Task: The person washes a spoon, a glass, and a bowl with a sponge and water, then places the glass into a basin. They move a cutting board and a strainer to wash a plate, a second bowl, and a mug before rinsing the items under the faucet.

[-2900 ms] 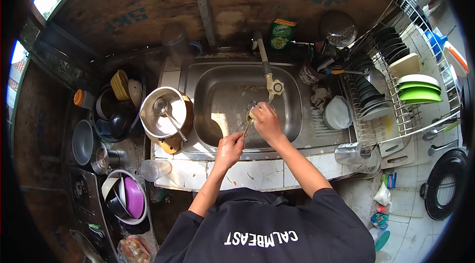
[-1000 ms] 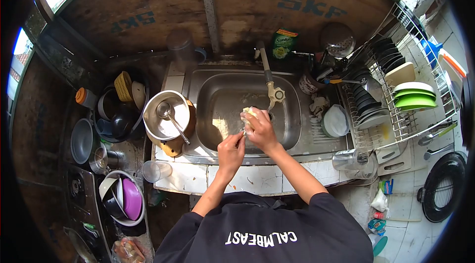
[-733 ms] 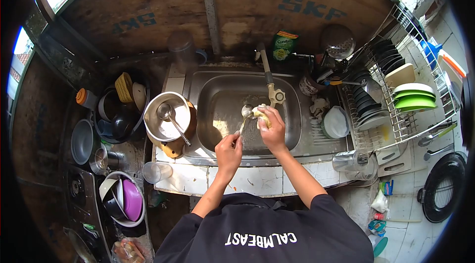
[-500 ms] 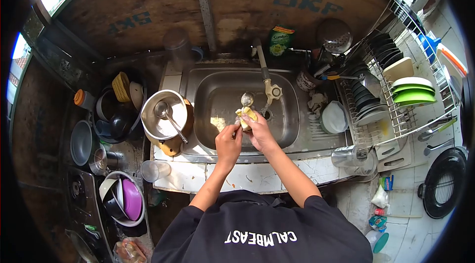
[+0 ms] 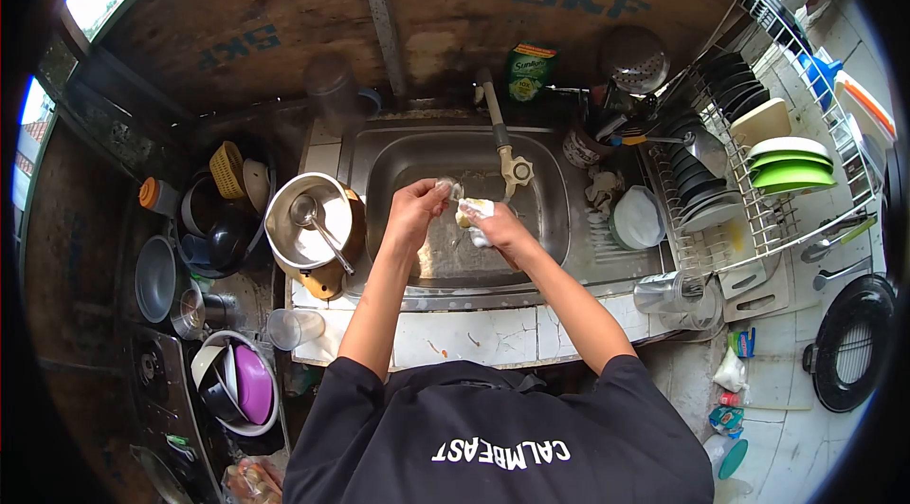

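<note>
Over the metal sink (image 5: 389,163), my left hand (image 5: 419,210) is closed on a spoon (image 5: 451,187), whose bowl end shows at my fingertips. My right hand (image 5: 500,224) grips a yellow and white sponge (image 5: 476,209) covered in foam, just right of the spoon. A small gap lies between the spoon and the sponge. The faucet (image 5: 517,168) hangs above the sink, beyond my right hand. Left of the sink sits a pot (image 5: 305,183) with a ladle (image 5: 320,229) in it.
A dish rack (image 5: 720,210) with plates stands at the right. A glass bowl (image 5: 637,218) is right of the sink, and clear cups (image 5: 657,293) stand near the counter edge. At the left are a clear cup (image 5: 292,328) and basins of dishes (image 5: 275,400).
My hands have come apart. My left hand has moved up and left with the spoon, which was against the sponge before. The sponge now shows more white foam.
</note>
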`<state>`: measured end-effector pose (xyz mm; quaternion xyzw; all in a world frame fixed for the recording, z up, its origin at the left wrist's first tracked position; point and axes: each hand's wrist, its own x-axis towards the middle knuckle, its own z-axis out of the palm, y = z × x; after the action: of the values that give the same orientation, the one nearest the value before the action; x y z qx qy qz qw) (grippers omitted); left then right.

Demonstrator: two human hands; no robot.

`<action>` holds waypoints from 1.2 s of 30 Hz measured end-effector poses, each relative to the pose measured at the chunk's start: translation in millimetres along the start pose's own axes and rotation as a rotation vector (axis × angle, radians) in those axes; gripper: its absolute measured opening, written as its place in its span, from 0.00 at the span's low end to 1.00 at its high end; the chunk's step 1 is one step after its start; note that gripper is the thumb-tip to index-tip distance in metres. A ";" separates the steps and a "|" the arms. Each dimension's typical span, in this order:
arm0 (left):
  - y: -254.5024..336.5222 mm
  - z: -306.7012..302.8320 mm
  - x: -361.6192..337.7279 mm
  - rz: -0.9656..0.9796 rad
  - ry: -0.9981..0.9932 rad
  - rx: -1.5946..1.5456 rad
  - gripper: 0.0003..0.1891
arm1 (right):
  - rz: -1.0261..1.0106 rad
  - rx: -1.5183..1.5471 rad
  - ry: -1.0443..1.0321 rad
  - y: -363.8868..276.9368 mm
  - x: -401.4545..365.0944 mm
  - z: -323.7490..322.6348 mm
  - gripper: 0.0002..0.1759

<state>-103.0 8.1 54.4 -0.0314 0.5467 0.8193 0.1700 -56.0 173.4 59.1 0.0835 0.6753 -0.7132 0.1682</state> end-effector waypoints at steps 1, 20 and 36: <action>-2.1 2.9 -3.3 -0.001 -0.026 -0.029 0.09 | 0.009 0.006 0.006 -1.9 -2.0 -7.3 0.15; -11.3 -24.5 22.3 0.122 0.257 -0.051 0.07 | -0.264 -1.148 0.174 26.3 -31.6 14.8 0.14; -20.8 -47.0 9.8 0.134 0.160 -0.607 0.12 | 0.020 -0.374 -0.153 -20.1 -33.7 -29.0 0.17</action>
<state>-112.0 -25.0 14.8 -0.1092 0.2898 0.9492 0.0551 -34.9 207.1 87.4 0.0033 0.7806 -0.5777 0.2387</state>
